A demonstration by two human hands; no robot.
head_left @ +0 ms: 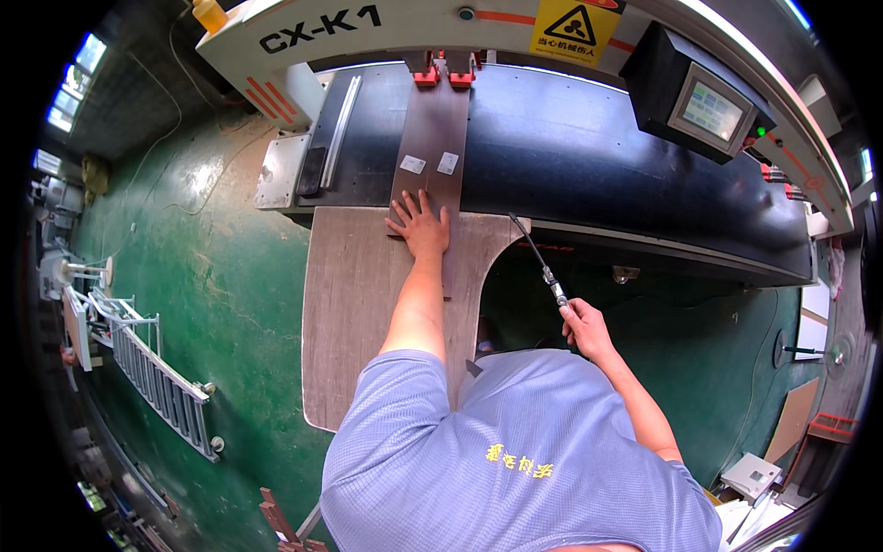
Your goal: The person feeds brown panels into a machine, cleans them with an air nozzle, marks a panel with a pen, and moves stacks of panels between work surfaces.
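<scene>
My left hand (421, 227) lies flat with fingers spread on the near part of long brown wood-look panels (434, 124). Two small white labels stick to them, and they seem to be two narrow strips side by side. My right hand (586, 328) is closed round the handle of an air blow gun (552, 279). Its long thin nozzle points up and left, the tip close to the curved corner of the grey-brown support board (349, 313). Red-tipped clamps (441, 75) sit at the far end of the panels.
A black machine bed (552, 138) stretches behind the support board, under a white gantry (386, 32) with a screen box (706, 110) at right. A metal rail (344, 120) and dark phone-like object (311, 171) lie at left. A wheeled roller stand (161, 377) stands on the green floor.
</scene>
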